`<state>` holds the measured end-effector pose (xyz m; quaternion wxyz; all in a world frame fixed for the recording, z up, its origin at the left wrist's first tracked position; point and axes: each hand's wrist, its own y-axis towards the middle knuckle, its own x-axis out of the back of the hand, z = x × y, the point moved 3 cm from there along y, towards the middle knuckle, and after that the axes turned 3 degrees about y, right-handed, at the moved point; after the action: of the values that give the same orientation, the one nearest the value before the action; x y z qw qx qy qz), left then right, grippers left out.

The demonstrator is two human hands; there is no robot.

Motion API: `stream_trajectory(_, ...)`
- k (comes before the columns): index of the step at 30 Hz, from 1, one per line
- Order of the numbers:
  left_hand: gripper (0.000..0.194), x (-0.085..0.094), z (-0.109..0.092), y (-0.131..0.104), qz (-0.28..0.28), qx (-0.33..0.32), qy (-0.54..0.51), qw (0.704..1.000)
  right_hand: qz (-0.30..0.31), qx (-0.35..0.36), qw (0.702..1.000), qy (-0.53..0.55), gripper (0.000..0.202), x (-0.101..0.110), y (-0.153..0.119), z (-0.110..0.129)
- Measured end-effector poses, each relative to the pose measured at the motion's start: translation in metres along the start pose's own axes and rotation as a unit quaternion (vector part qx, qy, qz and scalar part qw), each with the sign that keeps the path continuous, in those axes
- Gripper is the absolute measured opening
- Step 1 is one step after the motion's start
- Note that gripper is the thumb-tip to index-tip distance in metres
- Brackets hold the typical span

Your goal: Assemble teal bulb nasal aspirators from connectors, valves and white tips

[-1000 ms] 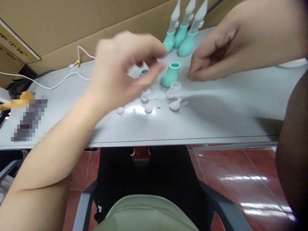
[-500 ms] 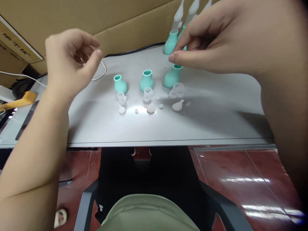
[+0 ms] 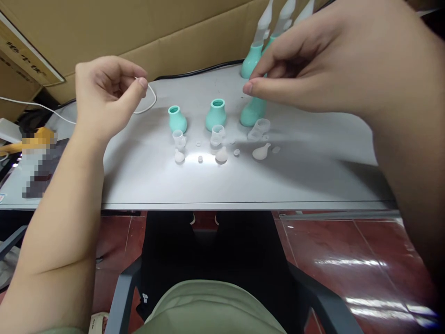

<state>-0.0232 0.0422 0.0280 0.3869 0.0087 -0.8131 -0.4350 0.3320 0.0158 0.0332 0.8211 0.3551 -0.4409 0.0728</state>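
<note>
My left hand (image 3: 107, 95) is raised over the table's left side. Its fingers are curled, thumb and forefinger slightly apart, and nothing shows between them. On the right, my right hand (image 3: 313, 69) hovers with thumb against curled fingers; no held thing is visible. It partly hides a mint-green bulb (image 3: 251, 115). Two more open-necked bulbs stand in the same row, one in the middle (image 3: 216, 117) and a smaller one (image 3: 177, 121) to the left. Before them lie clear plastic connectors (image 3: 179, 139), whitish teardrop-shaped tips (image 3: 261, 152) and several tiny round pieces (image 3: 237, 152).
Behind my right hand stand several assembled nasal aspirators (image 3: 252, 60), tips upward. A black cable (image 3: 201, 72) runs along the cardboard wall (image 3: 194, 32). A white cord (image 3: 153, 99) lies near my left hand, and a yellow object (image 3: 41, 137) is at far left.
The view has shifted slightly. My left hand is a little lower and its thumb and forefinger are closer together. My right hand has barely moved; the parts on the table keep their arrangement.
</note>
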Motion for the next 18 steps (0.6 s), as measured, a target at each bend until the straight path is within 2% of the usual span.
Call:
stream_trajectory(4,0.022,0.001,-0.012,0.0,0.031,-0.001,0.01,0.999,-0.003,-0.005,1.0,-0.007,0.023,0.002,-0.001,0.001)
stream_trajectory(7,0.022,0.005,-0.022,-0.001,0.034,-0.013,-0.003,0.999,-0.001,0.006,1.0,-0.004,0.021,0.0,-0.003,0.004)
stream_trajectory(9,0.019,0.007,-0.03,-0.002,0.042,-0.04,-0.024,0.998,-0.007,0.011,1.0,0.004,0.022,0.0,-0.005,0.009)
stream_trajectory(14,0.012,0.001,-0.051,-0.002,0.115,-0.132,-0.104,0.979,-0.017,0.041,0.998,0.046,0.03,0.0,-0.005,0.025)
stream_trajectory(16,0.02,-0.003,-0.057,0.0,0.122,-0.171,-0.144,0.967,0.009,0.079,0.996,0.047,0.026,-0.003,0.001,0.032)
stream_trajectory(18,0.026,-0.006,-0.062,0.003,0.146,-0.185,-0.153,0.96,0.073,0.116,0.99,0.022,0.019,-0.011,0.008,0.039)
